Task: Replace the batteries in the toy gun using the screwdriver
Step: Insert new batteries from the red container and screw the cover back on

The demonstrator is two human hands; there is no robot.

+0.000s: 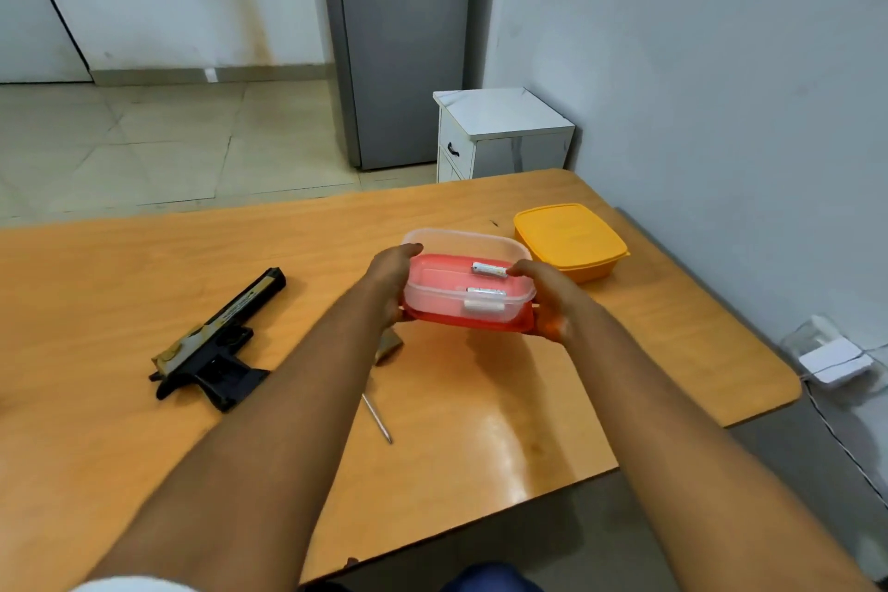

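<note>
Nearest the camera, two bare forearms reach forward over the near edge of a wooden table [480, 423], whose orange top shines with a reflection. Just past the left forearm the screwdriver [378, 418] lies on the table; only its thin metal shaft shows clearly, tip pointing toward the viewer, while its handle end is largely hidden behind the arm. To the left, well apart from the arms, the toy gun [216, 344] lies flat on its side, black with worn gold patches, barrel angled away and to the right, grip toward the near edge.

Farther on, the left hand [391, 279] and the right hand [548, 298] clamp a clear plastic container [468, 276] from either side, fingers curled around its ends, with a red lid [473, 322] pressed under its base. The container looks raised a little off the table, though that is hard to judge. Inside it lie two batteries [489, 270], white and silver, one near the right thumb and the other closer to the front wall.

Just beyond and to the right, a yellow container [569, 240] with its lid on sits near the table's far right corner, close to the wall. Behind the table stand a small white cabinet [499, 135] and a grey refrigerator [399, 39] on a pale tiled floor. A white adapter [833, 363] with a cord lies on the floor, off the table's right edge.
</note>
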